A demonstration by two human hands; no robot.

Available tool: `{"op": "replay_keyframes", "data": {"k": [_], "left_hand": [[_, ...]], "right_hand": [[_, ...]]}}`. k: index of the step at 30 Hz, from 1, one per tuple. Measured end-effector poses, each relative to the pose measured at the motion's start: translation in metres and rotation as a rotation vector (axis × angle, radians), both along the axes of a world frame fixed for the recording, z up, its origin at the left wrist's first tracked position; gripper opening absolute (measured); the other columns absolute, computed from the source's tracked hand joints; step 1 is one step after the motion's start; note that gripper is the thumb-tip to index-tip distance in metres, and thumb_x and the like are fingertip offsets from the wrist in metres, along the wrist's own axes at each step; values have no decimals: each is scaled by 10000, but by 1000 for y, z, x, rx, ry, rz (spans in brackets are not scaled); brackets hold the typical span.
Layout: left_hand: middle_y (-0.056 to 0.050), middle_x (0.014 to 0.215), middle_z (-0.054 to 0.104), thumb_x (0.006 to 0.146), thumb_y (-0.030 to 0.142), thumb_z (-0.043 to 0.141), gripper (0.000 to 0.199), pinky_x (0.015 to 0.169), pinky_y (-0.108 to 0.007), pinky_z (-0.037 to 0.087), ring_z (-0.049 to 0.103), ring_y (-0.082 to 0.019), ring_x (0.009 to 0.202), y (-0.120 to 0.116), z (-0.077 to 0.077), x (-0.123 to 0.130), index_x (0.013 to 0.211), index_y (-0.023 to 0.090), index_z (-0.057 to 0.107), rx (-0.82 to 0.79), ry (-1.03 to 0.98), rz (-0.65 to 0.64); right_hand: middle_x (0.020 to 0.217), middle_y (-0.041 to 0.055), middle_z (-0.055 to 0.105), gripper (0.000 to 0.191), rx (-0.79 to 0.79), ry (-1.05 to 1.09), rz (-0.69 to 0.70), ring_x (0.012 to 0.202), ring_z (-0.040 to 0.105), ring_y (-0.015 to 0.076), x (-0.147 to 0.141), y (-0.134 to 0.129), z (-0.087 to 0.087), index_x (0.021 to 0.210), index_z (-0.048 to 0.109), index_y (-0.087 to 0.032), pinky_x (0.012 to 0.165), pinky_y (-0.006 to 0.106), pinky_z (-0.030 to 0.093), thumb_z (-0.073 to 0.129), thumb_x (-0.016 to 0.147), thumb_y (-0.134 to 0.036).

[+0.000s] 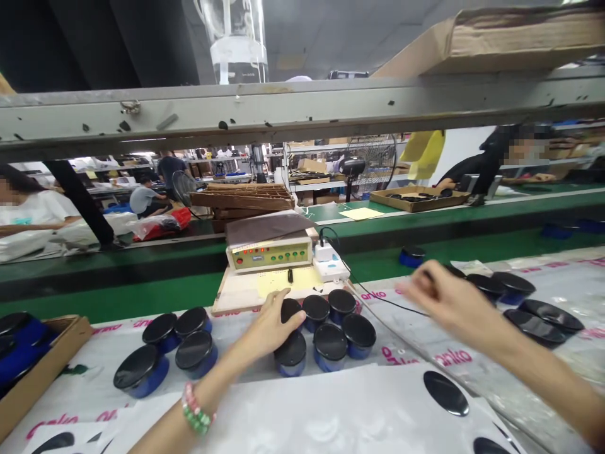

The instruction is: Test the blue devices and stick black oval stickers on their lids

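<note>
My left hand lies over a small group of round blue canisters with glossy black lids, its fingers reaching across the top of one canister and touching the lid of another behind it. Several more canisters stand just to its right, and others stand to its left. My right hand is blurred, hanging above the white printed sheet close to another cluster of canisters. Loose black oval lids lie beyond it, and another lies nearer me.
A beige electronic tester box with red lights stands on a board behind the canisters. A cardboard tray holds blue items at the left. A grey metal beam crosses above, with green conveyor benches and co-workers beyond.
</note>
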State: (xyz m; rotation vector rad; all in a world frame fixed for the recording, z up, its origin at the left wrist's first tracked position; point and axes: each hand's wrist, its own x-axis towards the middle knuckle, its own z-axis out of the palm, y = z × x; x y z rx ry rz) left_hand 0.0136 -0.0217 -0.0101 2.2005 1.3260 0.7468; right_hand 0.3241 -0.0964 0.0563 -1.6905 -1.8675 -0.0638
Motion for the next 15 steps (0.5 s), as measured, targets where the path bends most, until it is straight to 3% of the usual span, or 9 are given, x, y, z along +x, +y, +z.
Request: {"op": "replay_keyframes", "data": {"k": [4, 7, 10, 15], "left_hand": [[-112, 1212, 437, 835, 478, 529, 455, 1004, -464, 379, 457, -282, 1169, -37, 1, -1, 1194, 202, 488, 47, 44, 17], [-120, 1309, 369, 825, 432, 569, 549, 997, -486, 400, 417, -307, 1219, -59, -9, -9, 1321, 249, 423, 9, 118, -69], [-95, 1408, 287, 859, 317, 537, 586, 1059, -474, 351, 326, -290, 1311, -68, -20, -15, 1402, 306, 316, 9, 118, -87], [-104, 1438, 279, 856, 293, 550, 634, 1075, -472, 340, 309, -285, 1333, -68, -27, -15, 1425, 298, 271, 9, 109, -141]], "right_hand": [[823, 56, 597, 212, -61, -274, 354, 756, 561, 228, -70, -4, -34, 861, 486, -204, 660, 369, 468, 539, 862, -409], [1002, 126, 605, 313, 6, -403, 469, 893, 558, 283, -100, 2, -61, 898, 512, -176, 794, 447, 454, 605, 814, -463], [1075, 145, 587, 294, 26, -424, 491, 927, 557, 293, -106, 11, -75, 905, 511, -171, 834, 462, 438, 629, 805, -420], [1141, 131, 558, 198, -26, -387, 513, 960, 539, 280, -96, 10, -74, 859, 456, -191, 791, 429, 457, 607, 812, -310]]}}
